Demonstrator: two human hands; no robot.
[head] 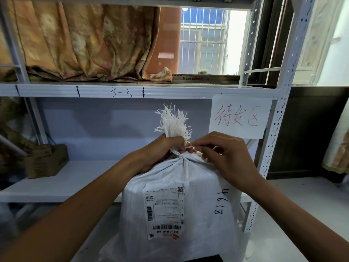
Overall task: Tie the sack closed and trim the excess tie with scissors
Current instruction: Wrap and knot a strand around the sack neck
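A full white woven sack [198, 195] stands upright in front of me, with a shipping label [164, 210] and handwritten numbers on its front. Its mouth is gathered into a neck, and a frayed white tuft [174, 122] sticks up above it. My left hand [160, 150] is clenched around that neck from the left. My right hand [224, 152] pinches a thin pale tie [190, 147] at the neck, fingertips meeting my left hand. How far the tie goes round the neck is hidden by my fingers. No scissors are visible.
A white metal shelf rack [132, 91] stands behind the sack, marked "3-3", with a paper sign [239, 116] in red writing taped at right. A cardboard box [47, 161] sits on the lower shelf at left. Patterned cloth [85, 44] lies on the upper shelf.
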